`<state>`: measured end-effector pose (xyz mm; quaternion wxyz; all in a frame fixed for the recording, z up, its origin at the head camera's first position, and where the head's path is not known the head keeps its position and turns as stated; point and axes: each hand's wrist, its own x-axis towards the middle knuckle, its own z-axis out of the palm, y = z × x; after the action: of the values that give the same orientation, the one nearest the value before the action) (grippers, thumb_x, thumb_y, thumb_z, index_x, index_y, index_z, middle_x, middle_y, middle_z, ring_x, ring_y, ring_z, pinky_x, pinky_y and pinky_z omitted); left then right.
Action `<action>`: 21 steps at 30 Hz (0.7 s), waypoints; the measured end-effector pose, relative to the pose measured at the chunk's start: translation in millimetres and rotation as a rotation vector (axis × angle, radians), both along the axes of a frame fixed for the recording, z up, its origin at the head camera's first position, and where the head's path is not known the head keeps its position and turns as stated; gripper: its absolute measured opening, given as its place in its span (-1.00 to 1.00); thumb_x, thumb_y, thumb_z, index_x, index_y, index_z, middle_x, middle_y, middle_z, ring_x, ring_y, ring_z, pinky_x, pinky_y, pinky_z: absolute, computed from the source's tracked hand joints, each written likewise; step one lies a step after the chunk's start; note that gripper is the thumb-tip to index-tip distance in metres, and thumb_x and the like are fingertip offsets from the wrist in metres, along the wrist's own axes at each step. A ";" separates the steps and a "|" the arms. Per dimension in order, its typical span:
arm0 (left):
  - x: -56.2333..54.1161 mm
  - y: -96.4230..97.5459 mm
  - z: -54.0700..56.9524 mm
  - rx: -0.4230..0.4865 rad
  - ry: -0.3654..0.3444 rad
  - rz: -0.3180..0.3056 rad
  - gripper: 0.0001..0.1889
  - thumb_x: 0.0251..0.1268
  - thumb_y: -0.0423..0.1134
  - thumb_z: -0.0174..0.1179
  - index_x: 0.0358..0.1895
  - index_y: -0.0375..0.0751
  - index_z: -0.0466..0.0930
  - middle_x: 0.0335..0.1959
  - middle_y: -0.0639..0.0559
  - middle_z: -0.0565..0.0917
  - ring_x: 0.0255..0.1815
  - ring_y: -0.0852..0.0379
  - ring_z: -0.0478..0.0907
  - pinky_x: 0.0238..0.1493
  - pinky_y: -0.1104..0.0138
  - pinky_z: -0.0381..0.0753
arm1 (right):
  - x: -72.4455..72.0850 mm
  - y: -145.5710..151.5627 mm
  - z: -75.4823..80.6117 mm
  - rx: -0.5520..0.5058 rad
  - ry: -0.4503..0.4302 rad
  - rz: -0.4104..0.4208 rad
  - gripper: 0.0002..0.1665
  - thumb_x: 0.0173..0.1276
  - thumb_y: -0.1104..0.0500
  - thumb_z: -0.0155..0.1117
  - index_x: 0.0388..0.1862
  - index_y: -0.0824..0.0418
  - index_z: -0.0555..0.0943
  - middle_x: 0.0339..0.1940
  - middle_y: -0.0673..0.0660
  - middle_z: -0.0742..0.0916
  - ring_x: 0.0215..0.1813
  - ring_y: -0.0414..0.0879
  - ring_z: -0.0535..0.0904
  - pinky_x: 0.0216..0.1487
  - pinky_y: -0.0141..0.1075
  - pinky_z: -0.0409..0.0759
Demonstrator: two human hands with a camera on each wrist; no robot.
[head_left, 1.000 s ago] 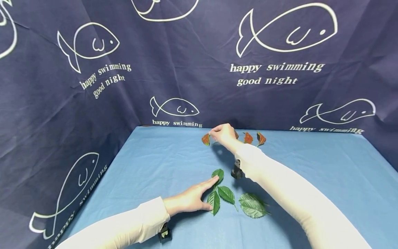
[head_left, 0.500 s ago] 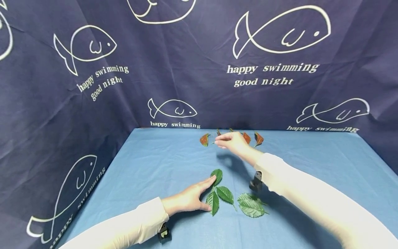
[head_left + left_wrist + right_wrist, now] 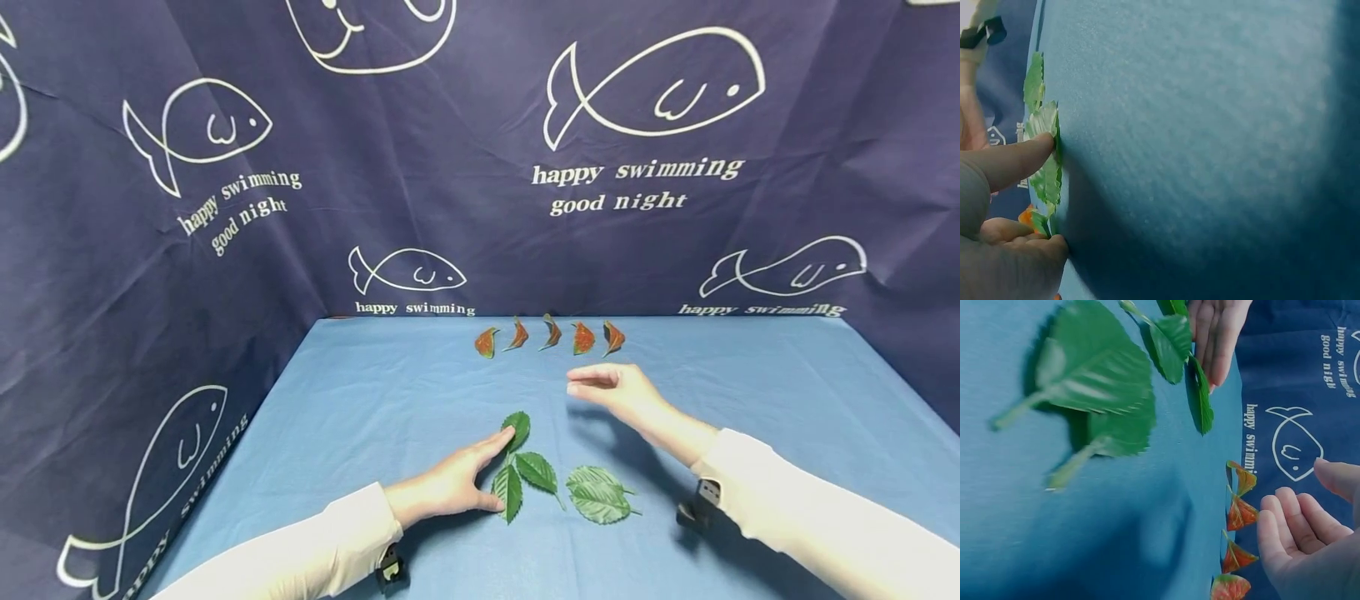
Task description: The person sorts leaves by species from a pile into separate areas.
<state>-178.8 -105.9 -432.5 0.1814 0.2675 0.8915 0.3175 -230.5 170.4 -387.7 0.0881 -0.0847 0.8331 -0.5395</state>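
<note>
My left hand (image 3: 450, 482) rests on the blue cloth with straight fingers. Its fingertips touch an upper green leaf (image 3: 517, 427), and the thumb lies at the edge of a lower green leaf (image 3: 509, 492). A third green leaf (image 3: 536, 471) lies just right of these two. In the left wrist view the thumb meets a serrated green leaf (image 3: 1049, 172). Above the cloth, my right hand (image 3: 626, 396) holds nothing; its fingers are loosely bent, thumb apart in the right wrist view. Two overlapping green leaves (image 3: 596, 493) lie to the front of it, stems pointing right.
Along the back of the blue-covered table (image 3: 390, 375) runs a row of several curled orange-red leaves, from the leftmost leaf (image 3: 486, 342) to the rightmost leaf (image 3: 613, 337). A dark blue curtain (image 3: 420, 192) with white fish drawings stands behind and at the left.
My right hand has drawn back from the orange-red leaves, toward the front and right, so the whole row shows. My left hand has stayed on the green leaves. The head view has shifted slightly.
</note>
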 end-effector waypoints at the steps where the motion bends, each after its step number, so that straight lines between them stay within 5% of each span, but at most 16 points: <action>1: 0.1 -0.2 -0.3 0.001 -0.002 0.001 0.04 0.01 -0.29 0.46 0.55 -0.09 0.00 0.55 -0.06 0.12 0.54 -0.06 0.10 0.51 0.06 0.11 | 3.1 3.0 -0.9 -0.005 -0.004 0.008 -0.45 0.32 0.03 0.34 0.20 0.29 0.58 0.10 0.22 0.71 0.13 -0.04 0.64 0.21 -0.13 0.56; 5: 0.2 -0.5 0.6 0.003 -0.007 0.001 0.03 0.00 -0.30 0.46 0.55 -0.09 0.02 0.54 -0.07 0.14 0.53 -0.07 0.11 0.50 0.04 0.12 | 15.1 12.2 -4.4 -0.009 0.004 0.051 -0.39 0.29 0.02 0.36 0.22 0.34 0.54 0.12 0.27 0.69 0.08 -0.10 0.67 0.13 -0.31 0.60; 9: 0.2 -0.7 1.6 0.005 -0.008 0.005 0.03 0.00 -0.29 0.46 0.55 -0.09 0.02 0.54 -0.07 0.14 0.53 -0.07 0.11 0.50 0.04 0.12 | 26.8 19.0 -9.1 0.005 0.031 0.090 -0.34 0.28 0.02 0.36 0.27 0.34 0.50 0.18 0.26 0.66 0.20 0.05 0.61 0.10 -0.43 0.58; 16: 1.3 -1.1 1.5 0.028 -0.006 -0.006 0.03 0.00 -0.30 0.46 0.55 -0.12 0.01 0.54 -0.09 0.14 0.52 -0.07 0.12 0.50 0.06 0.13 | 44.6 29.7 -15.9 0.015 0.057 0.166 -0.24 0.28 0.06 0.37 0.36 0.38 0.39 0.33 0.29 0.52 0.37 0.22 0.40 0.28 -0.14 0.47; 21: -0.1 -2.8 -1.4 0.022 0.000 -0.014 0.03 0.01 -0.28 0.46 0.55 -0.09 0.00 0.55 -0.08 0.13 0.53 -0.07 0.10 0.50 0.04 0.12 | 53.2 34.7 -18.6 0.090 0.088 0.215 -0.23 0.28 0.01 0.36 0.37 0.35 0.39 0.35 0.27 0.51 0.38 0.20 0.39 0.26 -0.46 0.43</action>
<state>-178.8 -108.7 -433.9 0.1806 0.2758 0.8860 0.3262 -177.2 205.1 -406.3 0.1123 -0.1931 0.8457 -0.4846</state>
